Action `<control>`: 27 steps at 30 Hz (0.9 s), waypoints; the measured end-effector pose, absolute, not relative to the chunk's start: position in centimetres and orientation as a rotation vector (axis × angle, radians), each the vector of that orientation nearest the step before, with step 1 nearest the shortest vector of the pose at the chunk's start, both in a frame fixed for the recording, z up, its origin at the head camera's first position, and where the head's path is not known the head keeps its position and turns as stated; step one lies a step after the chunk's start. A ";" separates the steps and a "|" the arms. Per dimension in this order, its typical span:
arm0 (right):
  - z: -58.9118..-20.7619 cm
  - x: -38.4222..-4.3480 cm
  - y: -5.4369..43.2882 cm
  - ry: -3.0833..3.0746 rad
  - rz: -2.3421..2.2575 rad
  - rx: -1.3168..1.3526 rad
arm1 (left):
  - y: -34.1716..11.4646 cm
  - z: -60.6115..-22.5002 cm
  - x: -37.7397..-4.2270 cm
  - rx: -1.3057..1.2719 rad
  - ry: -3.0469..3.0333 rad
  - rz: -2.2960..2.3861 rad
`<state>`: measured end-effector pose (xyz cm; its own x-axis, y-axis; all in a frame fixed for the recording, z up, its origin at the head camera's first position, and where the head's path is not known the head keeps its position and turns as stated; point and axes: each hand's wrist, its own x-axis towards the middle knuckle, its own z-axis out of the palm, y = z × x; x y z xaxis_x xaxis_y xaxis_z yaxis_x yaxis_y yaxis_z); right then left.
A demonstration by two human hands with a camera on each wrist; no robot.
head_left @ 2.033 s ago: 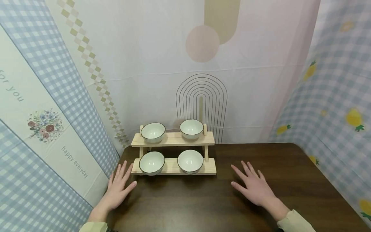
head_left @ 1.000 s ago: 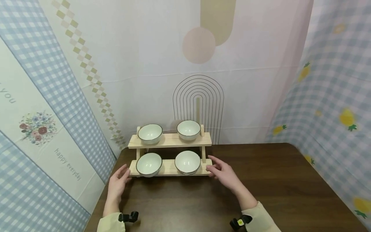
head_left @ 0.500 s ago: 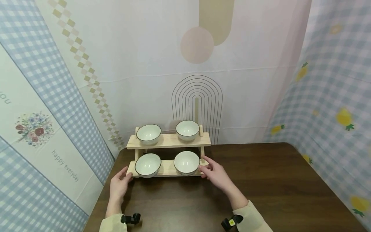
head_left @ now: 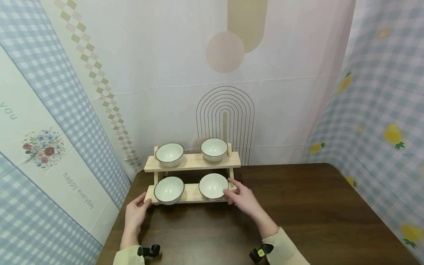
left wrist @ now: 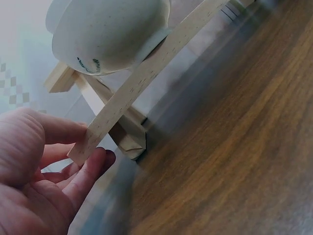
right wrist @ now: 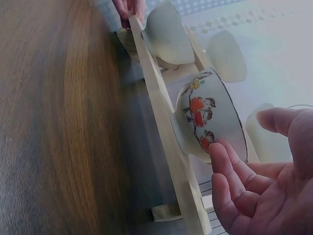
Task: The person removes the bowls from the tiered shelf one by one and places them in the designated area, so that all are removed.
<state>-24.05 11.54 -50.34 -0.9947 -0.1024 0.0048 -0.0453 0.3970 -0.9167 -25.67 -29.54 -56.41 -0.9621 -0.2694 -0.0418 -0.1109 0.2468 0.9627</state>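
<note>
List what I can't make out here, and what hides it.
Lower shelf, right end: head view, largely covered by the right hand.
Lower left bowl, one side: left wrist view, cut off by the top edge.
Dark marks on that bowl: left wrist view, too blurred to identify.
Upper right bowl: right wrist view, partly behind the lower right bowl and right hand.

The place is looking homelike: checked, flowered and fruit-printed cloths (head_left: pixel 281 110) are hanging around a wooden table (head_left: pixel 298 209), hiding the exact kind of room.
</note>
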 end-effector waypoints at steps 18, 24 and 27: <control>-51.4 -24.4 10.1 2.423 -1.839 -0.058 | -29.7 -56.7 -25.6 0.364 -2.313 -1.863; -51.4 -24.4 9.7 2.411 -1.888 -0.023 | -29.7 -56.6 -25.5 0.365 -2.323 -1.863; -51.5 -24.5 9.5 2.402 -1.911 -0.001 | -29.7 -56.7 -25.6 0.361 -2.324 -1.863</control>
<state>-24.50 9.52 -51.47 -0.9974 -0.0452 -0.0559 0.0443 0.2261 -0.9731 -25.58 -29.72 -56.69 -0.9613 -0.2727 -0.0397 -0.0982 0.2042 0.9740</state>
